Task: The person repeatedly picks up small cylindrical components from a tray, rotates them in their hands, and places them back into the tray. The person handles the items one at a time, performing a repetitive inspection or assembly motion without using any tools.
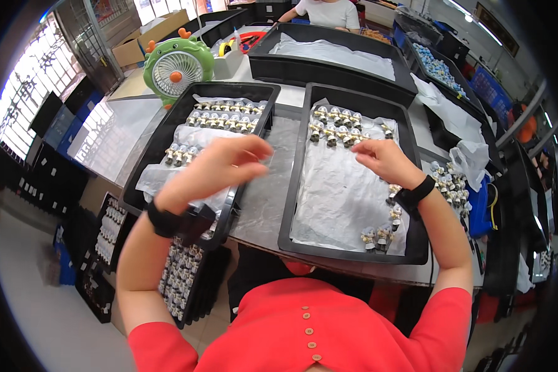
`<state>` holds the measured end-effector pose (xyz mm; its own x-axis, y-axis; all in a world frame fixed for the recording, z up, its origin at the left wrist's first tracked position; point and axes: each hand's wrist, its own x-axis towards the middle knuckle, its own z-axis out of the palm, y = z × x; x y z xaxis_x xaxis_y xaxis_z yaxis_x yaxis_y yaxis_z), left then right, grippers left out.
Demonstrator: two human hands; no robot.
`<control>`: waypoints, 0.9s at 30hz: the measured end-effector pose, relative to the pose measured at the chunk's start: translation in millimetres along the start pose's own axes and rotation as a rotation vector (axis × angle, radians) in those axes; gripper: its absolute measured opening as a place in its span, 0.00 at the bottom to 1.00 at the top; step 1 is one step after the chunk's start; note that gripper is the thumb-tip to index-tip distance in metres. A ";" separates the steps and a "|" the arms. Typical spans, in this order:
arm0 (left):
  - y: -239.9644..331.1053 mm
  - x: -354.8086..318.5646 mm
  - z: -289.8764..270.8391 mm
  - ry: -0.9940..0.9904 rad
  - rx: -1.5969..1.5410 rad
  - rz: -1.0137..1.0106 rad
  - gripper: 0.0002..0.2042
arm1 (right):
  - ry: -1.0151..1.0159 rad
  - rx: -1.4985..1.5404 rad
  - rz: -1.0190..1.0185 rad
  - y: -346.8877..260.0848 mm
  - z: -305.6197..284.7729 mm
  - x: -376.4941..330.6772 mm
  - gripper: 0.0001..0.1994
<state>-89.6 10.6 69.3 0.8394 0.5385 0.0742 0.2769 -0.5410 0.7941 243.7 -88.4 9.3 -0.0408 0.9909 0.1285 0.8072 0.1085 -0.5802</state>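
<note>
My left hand point(232, 162) hovers over the right rim of the left black tray point(144, 149), thumb and fingers apart with nothing between them. Below and beyond it, small white-and-gold figurines point(222, 121) lie in rows on white sheets. Over the right black tray point(296, 173), my right hand point(387, 162) is bent toward a block of similar figurines point(336, 127). A small gap shows between its thumb and forefinger, and no held thing is visible. More figurines point(378, 237) lie along that tray's right side and lower right corner, partly covered by my right forearm.
A green fan point(178, 69) stands behind the left tray. Beyond the right tray is a large black tray point(328, 73) lined with white sheet. Loose figurines point(451, 186) are heaped at the right. Filled trays point(181, 276) are stacked below the table's left edge. A person point(330, 13) sits opposite.
</note>
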 end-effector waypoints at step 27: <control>-25.9 56.0 107.1 -0.090 -0.427 0.062 0.12 | -0.170 -0.629 0.410 85.7 23.6 1.3 0.24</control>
<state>0.3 -14.4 -11.7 0.8908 0.4450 0.0920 0.0222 -0.2448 0.9693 298.9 -75.9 -59.2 0.2849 0.9463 -0.1527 0.9582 -0.2856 0.0182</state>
